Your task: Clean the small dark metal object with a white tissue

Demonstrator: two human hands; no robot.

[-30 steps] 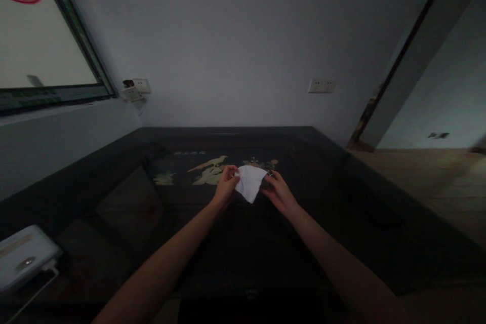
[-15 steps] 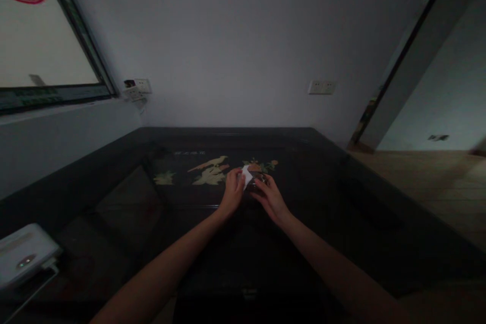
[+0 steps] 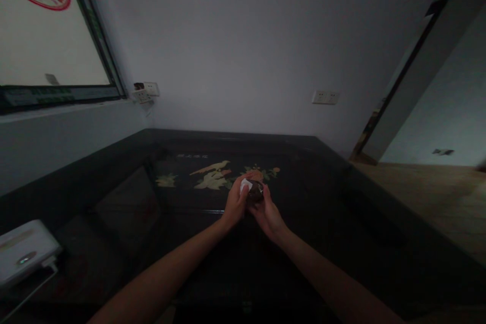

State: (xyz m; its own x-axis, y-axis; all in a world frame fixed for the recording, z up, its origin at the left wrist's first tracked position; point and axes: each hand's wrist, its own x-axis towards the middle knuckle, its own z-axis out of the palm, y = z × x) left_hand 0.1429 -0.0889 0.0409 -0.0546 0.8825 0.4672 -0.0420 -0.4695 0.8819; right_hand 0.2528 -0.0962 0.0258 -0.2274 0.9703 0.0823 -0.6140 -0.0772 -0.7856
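Observation:
Both my hands meet over the middle of a dark lacquered table (image 3: 311, 243) with a pale bird-and-flower inlay (image 3: 212, 176). My left hand (image 3: 236, 203) pinches a bunched white tissue (image 3: 245, 185), of which only a small corner shows. My right hand (image 3: 268, 212) is closed round a small dark round object (image 3: 255, 191); the tissue is pressed against its top. The room is dim and the object's details are hard to see.
A white box-like device (image 3: 23, 255) with a cable sits at the table's near left corner. A window (image 3: 41, 45) with a red sticker is on the left wall. Wall sockets (image 3: 146, 92) (image 3: 325, 96) are on the far wall. Wooden floor (image 3: 429, 197) lies to the right.
The white tissue, spread open between my hands a second ago, is now bunched small against the dark object. My hands have come closer together.

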